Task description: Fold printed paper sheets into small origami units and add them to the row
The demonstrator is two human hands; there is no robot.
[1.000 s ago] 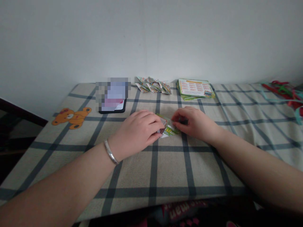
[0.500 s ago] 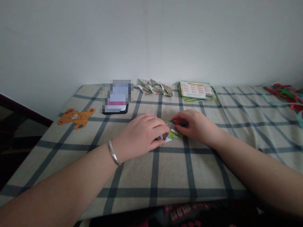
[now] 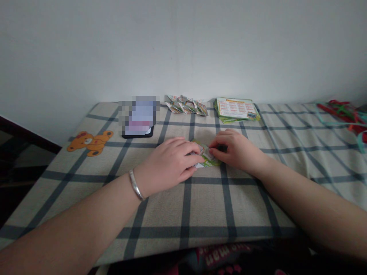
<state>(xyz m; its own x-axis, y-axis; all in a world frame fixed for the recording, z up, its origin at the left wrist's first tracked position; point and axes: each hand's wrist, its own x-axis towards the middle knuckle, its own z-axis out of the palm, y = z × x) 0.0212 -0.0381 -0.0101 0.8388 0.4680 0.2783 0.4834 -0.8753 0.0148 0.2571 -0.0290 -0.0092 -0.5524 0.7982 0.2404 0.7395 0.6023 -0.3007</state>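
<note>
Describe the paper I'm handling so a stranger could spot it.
On the checked tablecloth, find the left hand, with the silver bracelet, and the right hand. The green and white printed paper lies between them, partly hidden. Unlike the folded pieces and card stack, it's away from the wall.

Table (image 3: 206,204) is the landmark: beige cloth with a blue-grey check (image 3: 160,217) over the top, fairly flat toward the front and rippled toward the table's right end, back edge at a plain pale grey-white wall (image 3: 183,49) that fills everything behind, with faint vertical streaks and a few small specks above the table's middle. Left of the table, a dark reddish-brown bar (image 3: 31,131) slants down toward its edge, with deep shadow below, too dark to make out floor or furniture. Light's dim, cool and soft, wall brightest just above the table's back edge.
</note>
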